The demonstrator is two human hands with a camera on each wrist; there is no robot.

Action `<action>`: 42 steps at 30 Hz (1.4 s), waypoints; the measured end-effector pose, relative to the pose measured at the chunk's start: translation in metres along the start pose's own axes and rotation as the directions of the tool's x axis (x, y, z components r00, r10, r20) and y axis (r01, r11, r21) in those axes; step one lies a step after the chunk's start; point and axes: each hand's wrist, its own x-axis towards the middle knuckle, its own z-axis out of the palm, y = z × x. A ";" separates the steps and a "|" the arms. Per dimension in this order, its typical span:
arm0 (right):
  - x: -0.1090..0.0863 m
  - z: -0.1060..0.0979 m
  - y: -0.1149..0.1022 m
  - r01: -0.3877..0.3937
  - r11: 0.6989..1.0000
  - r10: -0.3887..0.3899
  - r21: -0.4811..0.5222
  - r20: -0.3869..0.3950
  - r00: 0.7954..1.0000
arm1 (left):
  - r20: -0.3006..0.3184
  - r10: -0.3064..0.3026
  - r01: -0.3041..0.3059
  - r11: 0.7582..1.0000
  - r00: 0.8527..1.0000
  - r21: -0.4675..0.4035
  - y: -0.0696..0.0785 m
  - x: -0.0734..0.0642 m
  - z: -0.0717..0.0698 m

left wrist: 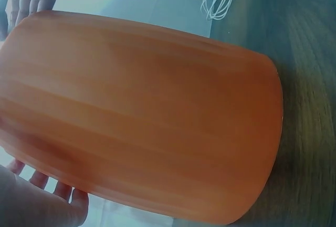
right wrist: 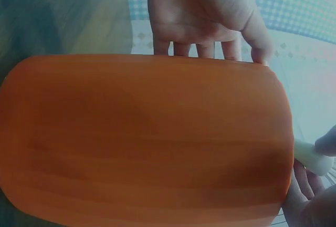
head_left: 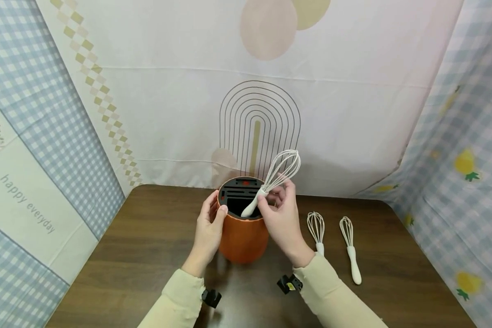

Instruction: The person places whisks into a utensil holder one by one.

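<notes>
An orange holder [head_left: 243, 241] with a black slotted top [head_left: 239, 186] stands upright on the table. My left hand [head_left: 210, 222] grips its left side near the rim, thumb at the front edge and fingers reaching round the side. Over the right of the rim, my right hand [head_left: 282, 216] pinches a white whisk [head_left: 286, 166] where handle and wires meet. The whisk tilts, wire loops up and to the right. Its handle end [head_left: 248, 211] points down over the large front opening of the top. In the right wrist view, the handle [right wrist: 311, 156] shows just past the rim.
Two more white whisks lie on the brown table [head_left: 147, 255] right of the holder: a nearer one [head_left: 316, 228], its handle partly behind the right forearm, and a farther one [head_left: 351, 250]. A patterned cloth backdrop [head_left: 180, 132] rises behind the table, with checked cloth at both sides.
</notes>
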 end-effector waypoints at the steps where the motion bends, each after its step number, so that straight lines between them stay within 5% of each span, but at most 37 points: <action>1: -0.001 0.001 -0.004 0.003 1.000 -0.003 -0.022 0.006 1.000 | -0.001 -0.001 0.001 1.000 1.000 0.001 0.000 0.000 0.000; 19: -0.006 0.008 -0.005 0.149 0.975 -0.137 -0.162 0.087 0.987 | 0.009 0.012 -0.012 0.999 1.000 0.035 -0.002 0.000 0.000; 28: -0.003 0.005 0.020 0.178 0.969 -0.158 -0.171 0.127 0.979 | 0.009 0.018 -0.018 0.999 1.000 0.033 -0.002 0.000 0.000; 42: -0.003 0.001 0.031 0.260 0.900 -0.186 -0.351 0.233 0.955 | 0.008 0.022 -0.022 0.999 1.000 0.025 -0.002 0.000 0.002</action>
